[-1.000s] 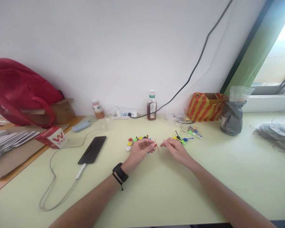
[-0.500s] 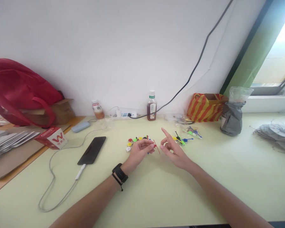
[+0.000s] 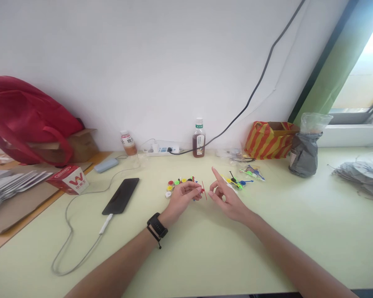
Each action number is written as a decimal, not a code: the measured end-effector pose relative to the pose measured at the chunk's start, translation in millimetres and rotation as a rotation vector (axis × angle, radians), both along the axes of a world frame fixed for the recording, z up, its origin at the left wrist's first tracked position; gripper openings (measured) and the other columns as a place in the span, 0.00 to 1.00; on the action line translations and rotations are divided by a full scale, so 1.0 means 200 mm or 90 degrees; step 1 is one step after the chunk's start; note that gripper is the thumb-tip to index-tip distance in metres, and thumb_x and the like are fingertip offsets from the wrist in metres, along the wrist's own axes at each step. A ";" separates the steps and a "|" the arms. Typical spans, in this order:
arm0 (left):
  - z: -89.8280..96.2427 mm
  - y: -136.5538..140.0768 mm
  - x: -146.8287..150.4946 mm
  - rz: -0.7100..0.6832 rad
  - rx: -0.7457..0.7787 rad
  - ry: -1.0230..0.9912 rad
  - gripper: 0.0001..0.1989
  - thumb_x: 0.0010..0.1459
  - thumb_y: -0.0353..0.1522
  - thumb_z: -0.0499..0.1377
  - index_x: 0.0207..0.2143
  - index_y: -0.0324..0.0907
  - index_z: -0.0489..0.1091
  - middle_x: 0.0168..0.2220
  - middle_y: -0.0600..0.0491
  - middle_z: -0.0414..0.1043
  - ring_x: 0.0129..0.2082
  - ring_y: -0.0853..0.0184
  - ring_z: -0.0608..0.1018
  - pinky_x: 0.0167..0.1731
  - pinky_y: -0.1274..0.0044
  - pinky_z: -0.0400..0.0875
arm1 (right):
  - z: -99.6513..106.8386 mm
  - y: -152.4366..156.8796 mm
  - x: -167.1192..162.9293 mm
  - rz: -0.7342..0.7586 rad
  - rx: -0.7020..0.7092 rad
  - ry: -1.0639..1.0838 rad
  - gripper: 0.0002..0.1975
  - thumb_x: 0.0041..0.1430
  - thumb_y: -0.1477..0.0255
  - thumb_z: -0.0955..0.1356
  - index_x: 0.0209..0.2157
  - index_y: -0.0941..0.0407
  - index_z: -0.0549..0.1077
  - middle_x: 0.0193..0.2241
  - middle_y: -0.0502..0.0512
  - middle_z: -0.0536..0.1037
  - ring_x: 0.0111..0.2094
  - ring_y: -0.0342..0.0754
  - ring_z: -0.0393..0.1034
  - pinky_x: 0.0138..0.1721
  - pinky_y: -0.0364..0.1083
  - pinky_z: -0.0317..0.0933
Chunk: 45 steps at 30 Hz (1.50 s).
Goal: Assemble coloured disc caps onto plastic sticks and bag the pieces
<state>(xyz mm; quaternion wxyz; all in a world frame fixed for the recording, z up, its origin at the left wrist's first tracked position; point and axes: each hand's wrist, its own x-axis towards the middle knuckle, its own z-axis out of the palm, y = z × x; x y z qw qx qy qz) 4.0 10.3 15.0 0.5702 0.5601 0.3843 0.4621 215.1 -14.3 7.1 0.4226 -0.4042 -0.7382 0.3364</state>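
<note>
The left hand (image 3: 187, 195) pinches one red piece (image 3: 204, 191) between thumb and fingers, above the tabletop (image 3: 205, 252). The right hand (image 3: 228, 199), just beside it, is half open, index finger stretched (I see nothing held there). At least five discs (image 3: 169, 188) lie behind the left hand. One bottle (image 3: 199, 141) contains dark liquid (image 3: 194, 144); another bottle (image 3: 127, 140), paler liquid (image 3: 131, 150).

Observed phone (image 3: 120, 196) on tabletop (image 3: 205, 256), left of pieces (image 3: 169, 188); noted bottle (image 3: 199, 145) behind, between power strip (image 3: 174, 149) and bag (image 3: 267, 140)

Coloured discs (image 3: 169, 188) partly hidden behind left hand (image 3: 183, 196), red bag (image 3: 21, 120) cut off at left
</note>
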 end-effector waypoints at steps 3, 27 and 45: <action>0.00 0.00 0.00 -0.005 0.004 -0.001 0.14 0.54 0.39 0.72 0.38 0.39 0.79 0.31 0.48 0.80 0.32 0.64 0.81 0.36 0.73 0.76 | 0.00 0.01 0.00 -0.008 -0.035 0.016 0.24 0.70 0.54 0.62 0.61 0.49 0.68 0.37 0.52 0.73 0.28 0.45 0.64 0.32 0.46 0.63; -0.06 -0.03 0.00 -0.027 0.350 0.351 0.06 0.63 0.34 0.63 0.40 0.44 0.80 0.43 0.48 0.81 0.43 0.59 0.82 0.46 0.68 0.75 | -0.07 0.12 0.06 -0.107 -0.030 -0.046 0.13 0.65 0.59 0.67 0.43 0.52 0.74 0.30 0.52 0.76 0.30 0.49 0.70 0.33 0.48 0.64; -0.05 -0.12 0.01 -0.197 0.484 0.477 0.21 0.66 0.33 0.60 0.61 0.49 0.69 0.64 0.48 0.68 0.62 0.55 0.71 0.62 0.62 0.68 | -0.13 0.16 0.17 -0.151 0.067 -0.295 0.15 0.69 0.68 0.62 0.52 0.53 0.75 0.53 0.61 0.77 0.56 0.56 0.70 0.56 0.54 0.64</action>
